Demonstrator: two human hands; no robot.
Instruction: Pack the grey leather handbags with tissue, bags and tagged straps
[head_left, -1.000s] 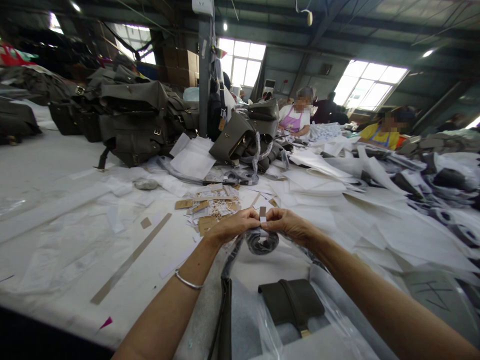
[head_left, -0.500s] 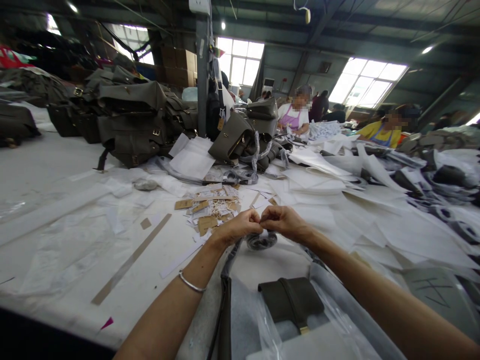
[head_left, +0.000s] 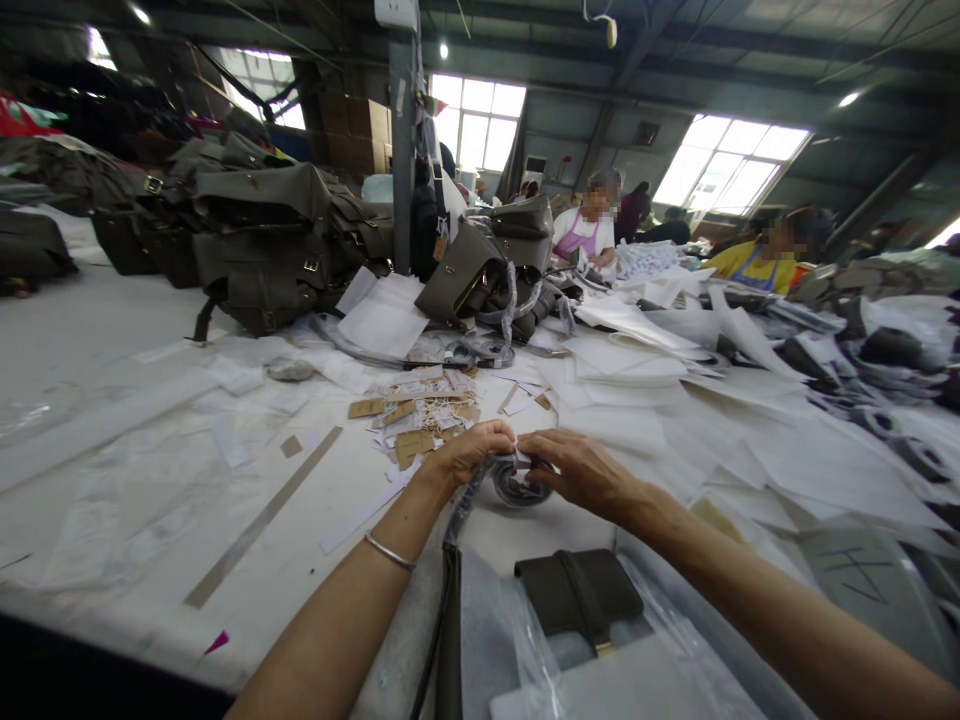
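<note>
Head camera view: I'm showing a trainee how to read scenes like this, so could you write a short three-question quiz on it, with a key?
1. Which thing are the left hand and the right hand both at?
A) the magenta scrap
B) the plastic-wrapped coil
C) the pile of tags

2. True or false: the long brown strip lies to the left of both hands, touching neither.

3. Fill in the blank: the bracelet is worn on the ____ wrist.

Key:
1. B
2. True
3. left
</note>
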